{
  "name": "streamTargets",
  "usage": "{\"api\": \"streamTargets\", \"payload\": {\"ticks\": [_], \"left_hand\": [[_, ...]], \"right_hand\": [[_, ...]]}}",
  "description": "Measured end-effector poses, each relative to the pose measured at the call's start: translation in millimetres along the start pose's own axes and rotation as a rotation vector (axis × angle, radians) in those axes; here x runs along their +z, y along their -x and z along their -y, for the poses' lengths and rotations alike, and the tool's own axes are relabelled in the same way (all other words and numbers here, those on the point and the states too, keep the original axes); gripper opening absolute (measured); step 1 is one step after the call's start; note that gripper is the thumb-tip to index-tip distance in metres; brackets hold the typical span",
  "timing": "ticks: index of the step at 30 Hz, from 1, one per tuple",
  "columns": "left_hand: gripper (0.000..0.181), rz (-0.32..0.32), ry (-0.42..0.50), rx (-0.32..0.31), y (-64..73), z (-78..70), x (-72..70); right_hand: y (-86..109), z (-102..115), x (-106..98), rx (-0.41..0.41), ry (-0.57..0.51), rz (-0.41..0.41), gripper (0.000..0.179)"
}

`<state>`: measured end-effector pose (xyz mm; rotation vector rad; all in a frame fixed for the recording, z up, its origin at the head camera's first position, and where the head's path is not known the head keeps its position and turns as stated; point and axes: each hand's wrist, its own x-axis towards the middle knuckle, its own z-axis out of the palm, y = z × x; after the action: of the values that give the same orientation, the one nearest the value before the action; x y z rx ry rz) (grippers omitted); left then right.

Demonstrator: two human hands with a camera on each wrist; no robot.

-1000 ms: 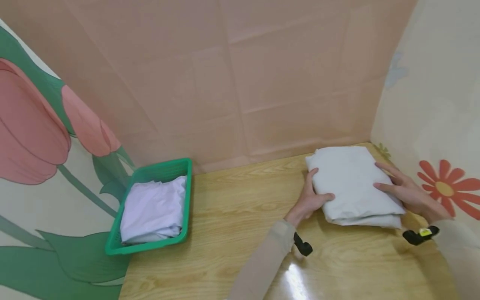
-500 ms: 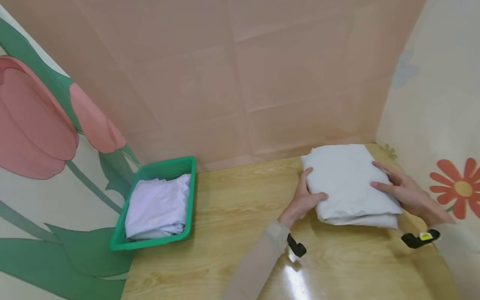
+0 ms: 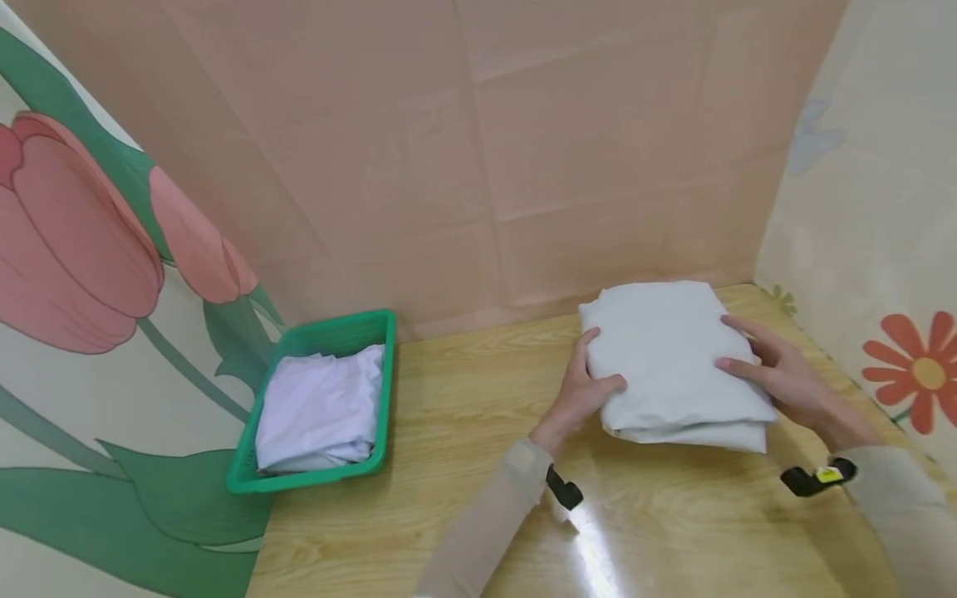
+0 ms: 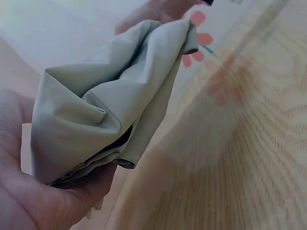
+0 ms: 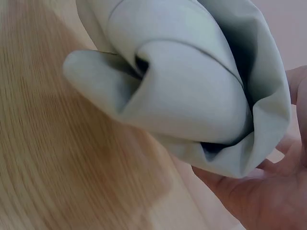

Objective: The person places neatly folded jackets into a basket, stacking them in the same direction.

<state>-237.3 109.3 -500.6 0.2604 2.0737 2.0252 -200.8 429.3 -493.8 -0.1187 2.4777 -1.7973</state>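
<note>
Both hands hold a thick bundle of folded white cloth by its sides, on the right of the head view. My left hand has its thumb on the top face, and in the left wrist view its fingers reach under the layers. On the opposite side my right hand grips the edge, thumb on top. In the right wrist view the loose folds of the bundle appear raised off the wood, with fingers beneath. Part of the fingers is hidden by the cloth.
A green plastic basket stands at the table's left end, holding a folded pale lilac cloth. Bare wood of the table lies between basket and bundle. Brown sheeting hangs behind; painted walls flank both sides.
Both hands have carried the folded white cloth a little to the left and up from the table, away from the right wall. The basket stays put while the head view shifts slightly.
</note>
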Motion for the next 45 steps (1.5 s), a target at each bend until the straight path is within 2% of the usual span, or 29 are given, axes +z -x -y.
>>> {"api": "streamTargets", "payload": {"ticks": [8, 16, 24, 37, 45], "left_hand": [[0.089, 0.0, -0.071, 0.054, 13.1, -8.7, -31.6], [0.077, -0.002, -0.113, 0.096, 25.4, -16.7, -54.5], [0.071, -0.023, -0.102, 0.14, 32.2, -18.7, -71.7], [0.075, -0.017, -0.11, 0.183, 39.7, -27.0, -98.8], [0.077, 0.01, -0.079, 0.238, 45.5, -32.7, -124.7]], "right_hand": [[-5.4, 17.4, 26.6, -0.065, -0.168, 0.036, 0.077], [-10.9, 27.8, 46.0, -0.098, -0.218, 0.066, 0.076], [-14.8, 40.4, 61.8, -0.124, -0.278, 0.09, 0.074], [-20.9, 57.6, 82.7, -0.16, -0.338, 0.16, 0.075], [-27.0, 73.7, 100.2, -0.186, -0.277, 0.187, 0.078]]}}
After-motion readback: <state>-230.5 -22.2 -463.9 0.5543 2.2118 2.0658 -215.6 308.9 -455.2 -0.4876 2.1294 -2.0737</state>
